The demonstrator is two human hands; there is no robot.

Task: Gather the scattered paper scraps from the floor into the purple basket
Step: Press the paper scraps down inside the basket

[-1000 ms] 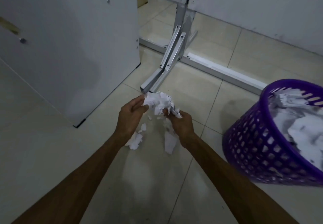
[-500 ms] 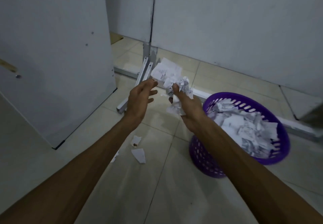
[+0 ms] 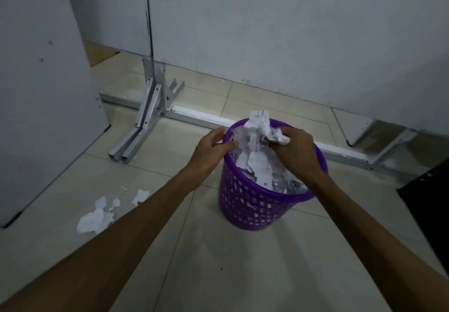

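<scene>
The purple basket (image 3: pixel 245 204) stands on the tiled floor in the middle of the view, holding many white paper scraps. Over its mouth my right hand (image 3: pixel 296 151) grips a crumpled bunch of paper scraps (image 3: pixel 258 127). My left hand (image 3: pixel 211 148) is at the basket's left rim, fingers loosely spread, its thumb touching the side of the bunch. Several more scraps (image 3: pixel 94 219) lie on the floor to the left of the basket, under my left forearm, with a smaller piece (image 3: pixel 140 196) beside them.
A grey metal stand foot (image 3: pixel 143 122) and a floor rail (image 3: pixel 201 117) run behind the basket, below grey partition panels (image 3: pixel 267 32). Another grey panel (image 3: pixel 43 92) stands at the left. A dark object (image 3: pixel 427 204) sits at the right edge.
Both hands have carried the paper bunch rightward from above the floor pile to over the basket's mouth. The view has turned so that the basket is in the middle.
</scene>
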